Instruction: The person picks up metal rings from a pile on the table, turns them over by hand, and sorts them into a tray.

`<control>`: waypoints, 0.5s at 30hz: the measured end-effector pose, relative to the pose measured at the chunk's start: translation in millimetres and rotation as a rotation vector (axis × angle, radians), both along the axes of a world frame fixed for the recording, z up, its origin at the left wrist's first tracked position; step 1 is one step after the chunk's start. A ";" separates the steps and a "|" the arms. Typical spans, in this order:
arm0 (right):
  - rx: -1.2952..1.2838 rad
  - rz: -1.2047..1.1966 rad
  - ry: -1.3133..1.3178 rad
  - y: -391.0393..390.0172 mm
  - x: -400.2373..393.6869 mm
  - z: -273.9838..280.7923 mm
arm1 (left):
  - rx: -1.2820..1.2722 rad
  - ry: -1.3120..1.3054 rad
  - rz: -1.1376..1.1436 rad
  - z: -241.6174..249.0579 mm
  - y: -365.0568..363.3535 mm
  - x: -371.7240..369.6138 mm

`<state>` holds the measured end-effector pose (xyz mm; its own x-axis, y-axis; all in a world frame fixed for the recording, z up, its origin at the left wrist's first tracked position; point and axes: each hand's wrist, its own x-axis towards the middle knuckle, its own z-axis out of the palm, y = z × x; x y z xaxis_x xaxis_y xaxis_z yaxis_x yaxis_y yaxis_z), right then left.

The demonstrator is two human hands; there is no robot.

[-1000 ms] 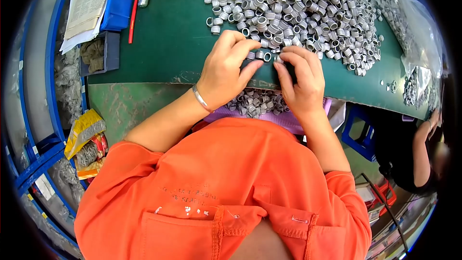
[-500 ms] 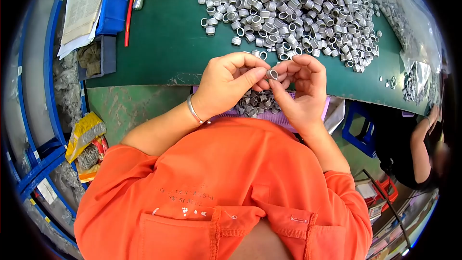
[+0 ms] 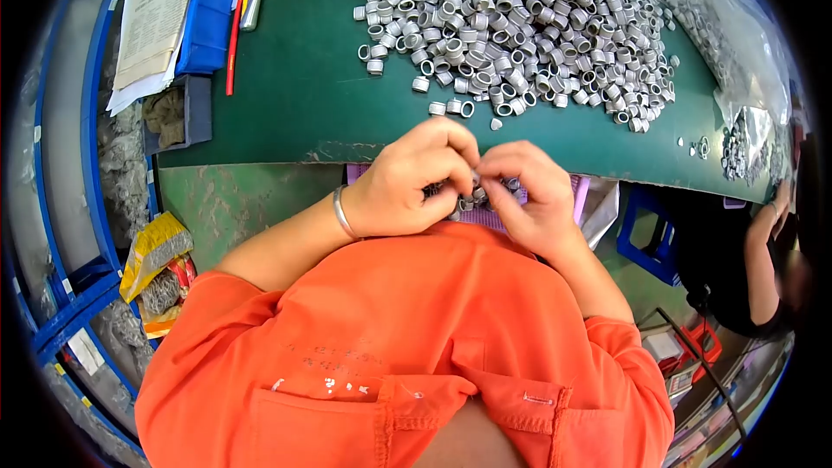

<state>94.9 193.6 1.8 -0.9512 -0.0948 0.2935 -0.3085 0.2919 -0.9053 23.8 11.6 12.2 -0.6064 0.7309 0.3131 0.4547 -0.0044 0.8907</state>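
Note:
My left hand (image 3: pixel 414 180) and my right hand (image 3: pixel 536 195) meet fingertip to fingertip, just in front of the table edge. Both are closed in a pinch on one small grey metal ring (image 3: pixel 476 178), mostly covered by the fingers. Under them sits a purple basket (image 3: pixel 579 194) with more grey rings (image 3: pixel 473 201) inside, partly hidden by my hands. On the green table (image 3: pixel 286 113), past my fingers, lies a large heap of the same short ribbed rings (image 3: pixel 520 26). A few stray rings (image 3: pixel 451 107) lie at its near side.
Clear plastic bags (image 3: pixel 737 43) of parts lie at the table's right. A blue bin (image 3: pixel 211 13), papers (image 3: pixel 156 17) and a red pen (image 3: pixel 234 43) are at the left. Blue shelving (image 3: pixel 91 121) stands farther left. Another person's arm (image 3: pixel 759 269) shows at right, near a blue stool (image 3: pixel 646 238).
Both hands have come down toward my body, off the table edge and over the basket. The ring, plainly visible before, is now mostly covered by fingers.

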 end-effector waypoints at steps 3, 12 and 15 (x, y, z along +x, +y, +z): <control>0.131 -0.030 0.011 5.5 3.9 -0.9 | -0.082 0.048 -0.072 -2.9 -6.5 -3.9; 0.491 -0.400 0.178 4.8 -26.8 -18.7 | -0.362 0.440 0.365 -14.6 20.3 -16.8; 0.159 -0.365 -0.017 5.5 -16.5 -12.9 | -0.250 0.328 0.350 -15.2 16.3 -18.0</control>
